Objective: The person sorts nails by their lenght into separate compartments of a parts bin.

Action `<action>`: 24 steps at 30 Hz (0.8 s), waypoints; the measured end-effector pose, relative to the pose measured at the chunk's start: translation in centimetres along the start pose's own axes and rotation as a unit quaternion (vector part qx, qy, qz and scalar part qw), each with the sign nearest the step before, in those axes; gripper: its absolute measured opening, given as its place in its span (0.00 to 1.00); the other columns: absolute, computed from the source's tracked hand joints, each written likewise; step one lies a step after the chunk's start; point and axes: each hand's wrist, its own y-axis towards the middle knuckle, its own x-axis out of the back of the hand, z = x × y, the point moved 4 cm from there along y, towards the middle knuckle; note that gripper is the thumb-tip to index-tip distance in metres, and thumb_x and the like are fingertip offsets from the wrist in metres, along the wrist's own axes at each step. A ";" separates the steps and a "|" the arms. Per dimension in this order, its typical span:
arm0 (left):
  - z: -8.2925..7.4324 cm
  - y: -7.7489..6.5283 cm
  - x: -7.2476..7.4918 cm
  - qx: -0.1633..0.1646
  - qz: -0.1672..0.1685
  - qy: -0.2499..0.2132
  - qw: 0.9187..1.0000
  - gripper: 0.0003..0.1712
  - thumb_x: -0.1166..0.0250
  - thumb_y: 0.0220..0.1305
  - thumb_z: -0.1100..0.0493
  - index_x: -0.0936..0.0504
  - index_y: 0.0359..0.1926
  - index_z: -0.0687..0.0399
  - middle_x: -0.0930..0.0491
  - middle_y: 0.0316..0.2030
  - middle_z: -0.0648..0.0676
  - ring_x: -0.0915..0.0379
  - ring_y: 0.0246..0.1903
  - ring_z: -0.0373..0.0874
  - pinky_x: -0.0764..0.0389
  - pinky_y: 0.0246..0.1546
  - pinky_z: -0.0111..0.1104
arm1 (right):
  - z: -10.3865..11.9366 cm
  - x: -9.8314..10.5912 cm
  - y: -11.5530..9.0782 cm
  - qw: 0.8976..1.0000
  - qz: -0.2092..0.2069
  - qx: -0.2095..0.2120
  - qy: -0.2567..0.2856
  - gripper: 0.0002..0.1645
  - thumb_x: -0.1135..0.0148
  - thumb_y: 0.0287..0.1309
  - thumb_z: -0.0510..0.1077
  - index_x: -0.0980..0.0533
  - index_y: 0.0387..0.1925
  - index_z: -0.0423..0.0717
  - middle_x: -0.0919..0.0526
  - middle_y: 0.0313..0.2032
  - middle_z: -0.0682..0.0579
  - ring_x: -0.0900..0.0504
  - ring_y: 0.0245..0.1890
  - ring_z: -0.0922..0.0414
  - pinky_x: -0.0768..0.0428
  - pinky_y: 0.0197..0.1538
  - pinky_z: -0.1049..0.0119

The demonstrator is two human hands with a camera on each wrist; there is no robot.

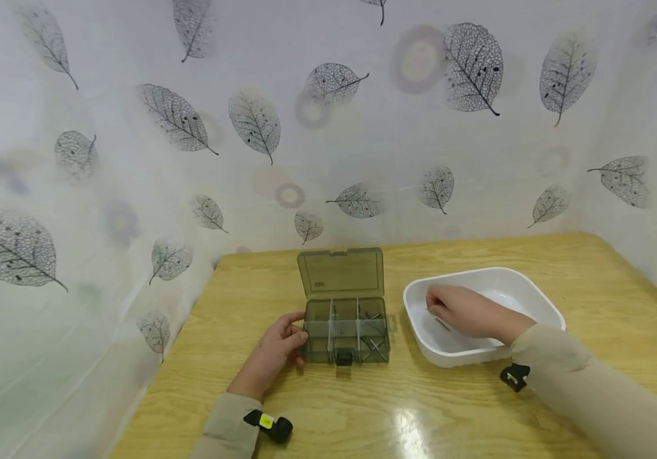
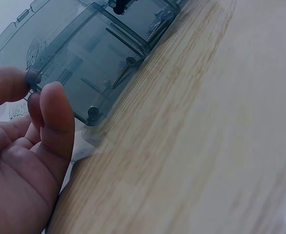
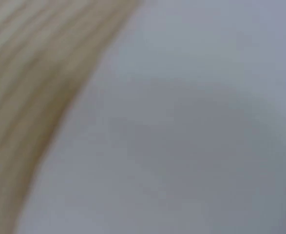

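Observation:
A clear grey compartment box (image 1: 344,331) stands on the table with its lid (image 1: 341,274) raised at the back. Several screws (image 2: 119,77) and other small metal pieces lie in its compartments. My left hand (image 1: 275,349) holds the box at its left edge, thumb and fingertips against the corner. Inside the white basin (image 1: 420,338) to the right, my right hand (image 1: 469,311) is bent down with curled fingers. Its fingertips are mostly hidden, so what they hold is unclear. A thin dark piece (image 1: 442,325) lies on the basin floor beside them.
The wooden table (image 1: 357,408) carries both containers, the box left of the basin with a narrow gap between. A leaf-print sheet (image 1: 386,153) hangs behind the table and along its sides. The right wrist view is blurred, showing the basin wall (image 3: 181,146) and wood.

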 end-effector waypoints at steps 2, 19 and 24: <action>-0.1 0.0 0.0 0.000 0.000 -0.002 1.000 0.31 0.41 0.75 0.61 0.38 0.75 0.57 0.27 0.44 0.61 0.27 0.30 0.49 0.18 0.33 0.39 | 0.5 0.3 0.3 1.000 -0.002 0.001 0.001 0.08 0.46 0.74 0.38 0.27 0.35 0.50 0.27 0.27 0.58 0.30 0.27 0.63 0.28 0.34 0.65; -0.2 -0.1 -0.2 0.003 -0.008 -0.004 1.000 0.31 0.42 0.75 0.61 0.38 0.74 0.58 0.27 0.43 0.62 0.26 0.29 0.50 0.17 0.32 0.39 | 6.5 0.2 3.4 0.999 0.001 0.033 0.012 0.06 0.48 0.77 0.42 0.25 0.41 0.47 0.25 0.31 0.57 0.29 0.30 0.60 0.27 0.36 0.60; -0.5 -0.2 -0.3 -0.001 -0.014 -0.005 1.000 0.30 0.42 0.75 0.61 0.37 0.74 0.60 0.26 0.44 0.63 0.26 0.28 0.50 0.17 0.31 0.40 | 8.6 -0.5 4.9 0.999 0.011 0.037 0.007 0.06 0.47 0.76 0.42 0.24 0.44 0.47 0.22 0.35 0.57 0.26 0.32 0.61 0.22 0.41 0.59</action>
